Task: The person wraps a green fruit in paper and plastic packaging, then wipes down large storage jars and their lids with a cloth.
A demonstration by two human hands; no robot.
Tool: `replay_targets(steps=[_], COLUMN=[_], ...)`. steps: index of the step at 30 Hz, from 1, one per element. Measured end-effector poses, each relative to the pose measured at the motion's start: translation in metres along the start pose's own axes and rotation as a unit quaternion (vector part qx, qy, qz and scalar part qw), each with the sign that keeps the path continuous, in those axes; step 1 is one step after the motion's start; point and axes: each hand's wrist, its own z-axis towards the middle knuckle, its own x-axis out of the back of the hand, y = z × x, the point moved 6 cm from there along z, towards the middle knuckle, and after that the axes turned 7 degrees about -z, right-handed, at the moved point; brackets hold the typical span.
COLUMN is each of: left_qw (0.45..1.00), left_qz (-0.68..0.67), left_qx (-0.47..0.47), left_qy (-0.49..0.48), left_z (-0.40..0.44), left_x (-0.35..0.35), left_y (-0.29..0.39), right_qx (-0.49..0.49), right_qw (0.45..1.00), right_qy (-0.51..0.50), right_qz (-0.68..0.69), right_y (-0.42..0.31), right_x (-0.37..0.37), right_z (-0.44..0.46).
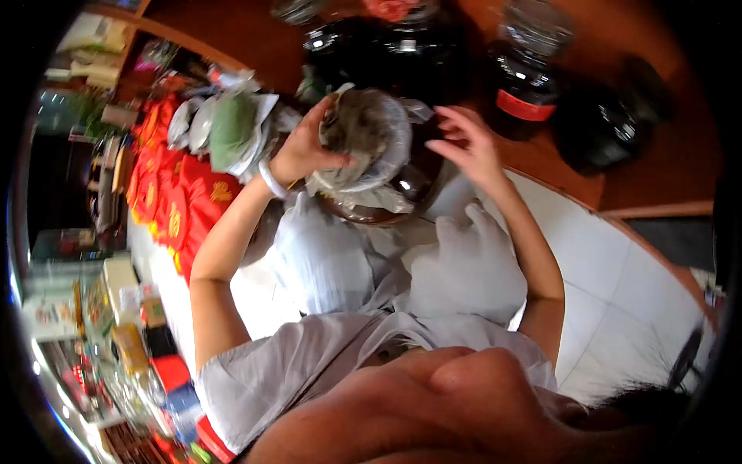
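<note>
My left hand [305,151], with a white bangle at the wrist, is closed around the near left side of a round plastic-wrapped bundle [375,135]. Grey-brown matter shows through its clear wrap, though I cannot make out what it is. Under the bundle is a dark, round, glossy vessel [413,185], partly hidden. My right hand [468,147] hovers at the bundle's right, thumb and fingers apart, near a loose flap of clear plastic [417,110]. Whether a fingertip touches that flap is unclear.
Dark glass jars stand on the brown wooden surface [649,182], one with a red label [525,106]. Red bags with gold print [182,201] and a green wrapped bundle [232,131] lie at the left. White tiled floor [587,255] shows at the right.
</note>
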Motion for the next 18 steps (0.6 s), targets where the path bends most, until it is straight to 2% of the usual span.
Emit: replay_targets(steps=[1, 2, 4, 5, 6, 8, 9, 10, 12, 13, 14, 16, 17, 18], left_qw=[0.997, 0.987, 0.983, 0.998, 0.991, 0.918, 0.912, 0.923, 0.935, 0.954, 0.969, 0.986, 0.986, 0.966], left_qz=[0.069, 0.158, 0.178, 0.029, -0.117, -0.385, -0.401, -0.379, -0.354, -0.301, -0.247, -0.151, -0.167, -0.256], left_qx=[0.024, -0.019, -0.043, -0.021, 0.01, 0.052, 0.038, 0.031, 0.018, 0.01, 0.001, -0.074, -0.013, -0.023], left_qy=[-0.023, -0.012, 0.022, 0.042, 0.061, 0.083, 0.079, 0.054, 0.011, 0.003, -0.003, 0.013, -0.01, -0.028], left_z=[0.0, 0.0, 0.006, 0.011, 0.016, 0.021, 0.025, 0.028, 0.045, 0.059, 0.069, 0.071, 0.067, 0.065], left_x=[-0.011, -0.021, -0.022, -0.017, -0.012, -0.014, -0.021, -0.033, -0.077, -0.107, -0.134, -0.151, -0.152, -0.159], left_y=[-0.003, 0.006, -0.02, -0.018, -0.01, 0.044, 0.07, 0.08, 0.08, 0.065, 0.055, 0.074, 0.086, 0.077], right_qx=[0.001, 0.002, -0.024, -0.04, -0.05, -0.094, -0.063, -0.142, -0.137, -0.191, -0.289, -0.331, -0.34, -0.35], right_qw=[0.999, 0.997, 0.995, 0.994, 0.991, 0.964, 0.941, 0.846, 0.739, 0.75, 0.782, 0.795, 0.801, 0.805], right_qy=[-0.033, -0.06, -0.09, -0.091, -0.096, -0.075, -0.071, -0.07, -0.116, -0.001, 0.061, 0.161, 0.197, 0.231], right_qz=[0.017, 0.038, 0.023, 0.051, 0.08, 0.236, 0.324, 0.509, 0.649, 0.633, 0.549, 0.482, 0.451, 0.419], right_y=[-0.012, -0.018, -0.019, -0.021, -0.022, -0.02, -0.013, -0.021, 0.02, 0.002, 0.002, 0.046, 0.079, 0.114], right_x=[-0.015, -0.025, -0.042, -0.045, -0.045, -0.034, -0.028, -0.024, -0.029, -0.012, 0.004, 0.023, 0.037, 0.054], right_z=[0.005, 0.009, 0.011, 0.01, 0.008, 0.0, -0.004, -0.02, -0.045, -0.049, -0.06, -0.093, -0.113, -0.137])
